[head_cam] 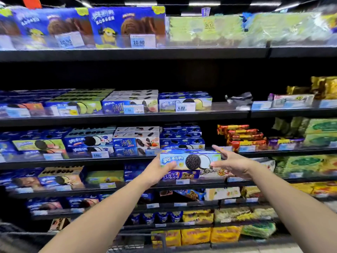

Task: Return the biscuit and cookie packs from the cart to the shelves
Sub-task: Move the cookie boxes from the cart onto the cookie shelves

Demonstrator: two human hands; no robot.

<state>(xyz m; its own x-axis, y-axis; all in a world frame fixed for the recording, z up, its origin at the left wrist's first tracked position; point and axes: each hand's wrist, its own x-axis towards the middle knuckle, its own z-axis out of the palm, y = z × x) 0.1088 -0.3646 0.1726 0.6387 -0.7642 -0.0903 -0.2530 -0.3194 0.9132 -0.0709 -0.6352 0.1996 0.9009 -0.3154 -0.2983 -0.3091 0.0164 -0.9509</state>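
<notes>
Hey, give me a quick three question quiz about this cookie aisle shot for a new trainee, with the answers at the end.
1. Multiple choice: what do the left hand and right hand hold between them? A: a box of cookies. B: a yellow bag. C: a price tag.
2. True or false: the top-shelf tags read 6.80.
3. Fill in: the left hand grips the box's ___ end.
Key: 1 A. 2 False, they read 10.90. 3 Left.
</notes>
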